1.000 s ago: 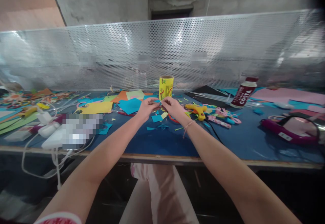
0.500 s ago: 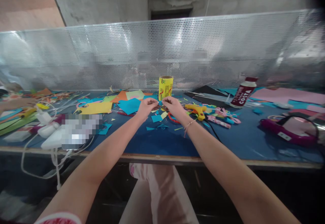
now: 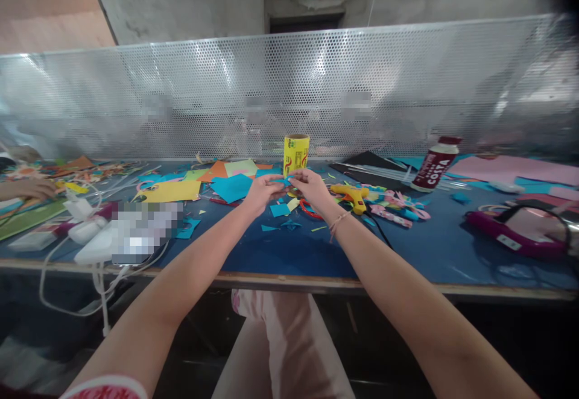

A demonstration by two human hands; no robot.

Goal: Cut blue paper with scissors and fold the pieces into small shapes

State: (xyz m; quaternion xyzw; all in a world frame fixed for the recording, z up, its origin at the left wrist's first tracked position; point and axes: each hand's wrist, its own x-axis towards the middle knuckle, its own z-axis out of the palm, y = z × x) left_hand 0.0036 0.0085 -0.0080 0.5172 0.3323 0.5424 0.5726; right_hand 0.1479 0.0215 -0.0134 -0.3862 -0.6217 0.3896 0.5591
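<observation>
A small piece of blue paper (image 3: 286, 180) is pinched between my two hands, just in front of a yellow cardboard tube (image 3: 296, 153) standing upright. My left hand (image 3: 266, 192) is closed on its left side and my right hand (image 3: 309, 184) on its right, fingertips nearly meeting. The fingers partly cover the paper. Below them lie a blue paper square (image 3: 280, 210) and a folded blue paper star (image 3: 290, 224). A yellow glue gun (image 3: 354, 197) rests right of my right hand. Left of my left hand is a larger blue sheet (image 3: 232, 188).
A dark red bottle (image 3: 436, 164) stands at the right, behind a purple strapped device (image 3: 515, 230). White power gear with cables (image 3: 97, 242) sits front left. Another person's hand (image 3: 34, 188) is at the far left. A perforated metal screen (image 3: 289, 85) closes off the table's back.
My fingers have shifted slightly around the blue paper, and more of it shows between them. The other person's hand at the far left has moved and shows more clearly.
</observation>
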